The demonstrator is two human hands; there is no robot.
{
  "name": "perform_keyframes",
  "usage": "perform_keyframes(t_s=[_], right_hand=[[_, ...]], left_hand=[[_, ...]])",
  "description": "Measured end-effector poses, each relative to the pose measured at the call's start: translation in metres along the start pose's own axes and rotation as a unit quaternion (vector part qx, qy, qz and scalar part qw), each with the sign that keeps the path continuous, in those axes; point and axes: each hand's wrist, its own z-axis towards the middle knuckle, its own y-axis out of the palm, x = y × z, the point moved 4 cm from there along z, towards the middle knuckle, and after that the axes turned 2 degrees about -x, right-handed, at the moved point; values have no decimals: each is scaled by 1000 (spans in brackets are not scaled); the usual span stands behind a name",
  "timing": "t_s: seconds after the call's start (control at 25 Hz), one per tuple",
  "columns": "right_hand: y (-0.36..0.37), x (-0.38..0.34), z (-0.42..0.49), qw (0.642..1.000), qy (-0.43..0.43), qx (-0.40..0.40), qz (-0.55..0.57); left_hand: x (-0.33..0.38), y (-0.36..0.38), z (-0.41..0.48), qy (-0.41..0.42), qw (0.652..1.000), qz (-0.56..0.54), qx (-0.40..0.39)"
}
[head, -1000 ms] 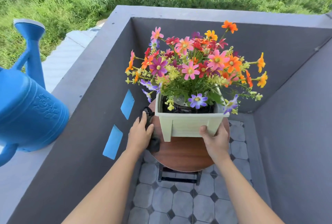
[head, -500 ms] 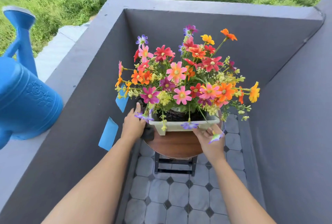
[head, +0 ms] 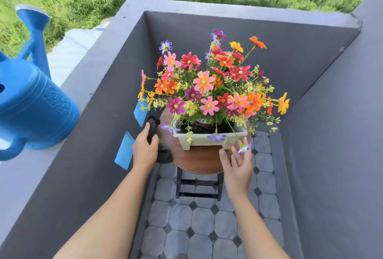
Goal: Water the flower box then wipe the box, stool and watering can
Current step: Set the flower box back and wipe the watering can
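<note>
A pale green flower box [head: 204,141] full of pink, red and orange flowers [head: 209,84] stands on a round wooden stool [head: 196,160]. My left hand [head: 145,148] presses a dark cloth [head: 160,150] against the stool's left edge, beside the box. In front of the box's right corner, my right hand [head: 237,164] hovers with fingers spread and holds nothing. A blue watering can [head: 31,101] sits on the grey ledge at the left, spout pointing away.
Grey parapet walls [head: 323,130] enclose the narrow corner on three sides. Blue tape patches [head: 124,150] mark the left wall. The floor is grey tile [head: 203,231]. Grass lies beyond the ledge.
The box was set back flat on the stool. My right hand let go of it and opened. My left hand stayed on the cloth at the stool's left edge.
</note>
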Motion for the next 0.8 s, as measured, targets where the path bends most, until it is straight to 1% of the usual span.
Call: perform_keyframes(t_s=[0.04, 0.08, 0.12, 0.16, 0.2, 0.28, 0.32, 0.36, 0.4, 0.44, 0.48, 0.52, 0.56, 0.6, 0.64, 0.68, 0.72, 0.8], right_hand=[[0, 7, -19, 999, 1, 32, -4], [4, 11, -40, 999, 10, 52, -12], [11, 14, -61, 998, 31, 46, -27], [21, 16, -79, 997, 59, 9, -49], [34, 16, -92, 991, 93, -55, -82], [62, 5, -109, 961, 152, -194, -125], [75, -1, -112, 949, 181, -239, -103], [88, -13, -116, 934, 222, -274, -52], [100, -26, -123, 912, 266, -312, 3], [110, -39, -128, 887, 300, -349, 34], [118, -51, -132, 865, 315, -387, 54], [127, -65, -138, 849, 306, -427, 49], [135, -73, -140, 841, 287, -458, 32], [135, -73, -132, 841, 255, -477, 7], [135, -94, -145, 824, 212, -524, -29], [138, -129, -175, 796, 178, -576, -56], [138, -134, -172, 798, 151, -581, -54], [143, -153, -165, 831, 100, -545, -56]], left_hand=[[-4, -7, -12, -20, 999, -44, 1], [-9, -14, -26, -56, 994, -91, 1], [-14, -23, -40, -93, 985, -143, -6], [-18, -31, -55, -122, 972, -202, -20], [-20, -40, -68, -139, 956, -254, -40], [-12, -65, -96, -150, 939, -303, -69], [-6, -76, -107, -145, 940, -298, -84], [4, -89, -120, -136, 945, -284, -93], [14, -103, -133, -126, 949, -271, -99], [22, -116, -146, -122, 951, -264, -108], [30, -131, -153, -116, 951, -267, -107], [43, -151, -163, -116, 952, -264, -97], [52, -164, -167, -108, 955, -254, -105], [58, -166, -165, -92, 960, -229, -131], [67, -192, -182, -65, 967, -215, -119], [78, -231, -208, -33, 977, -185, -96], [88, -236, -206, -4, 983, -139, -121], [101, -258, -204, 26, 992, -7, -120]])
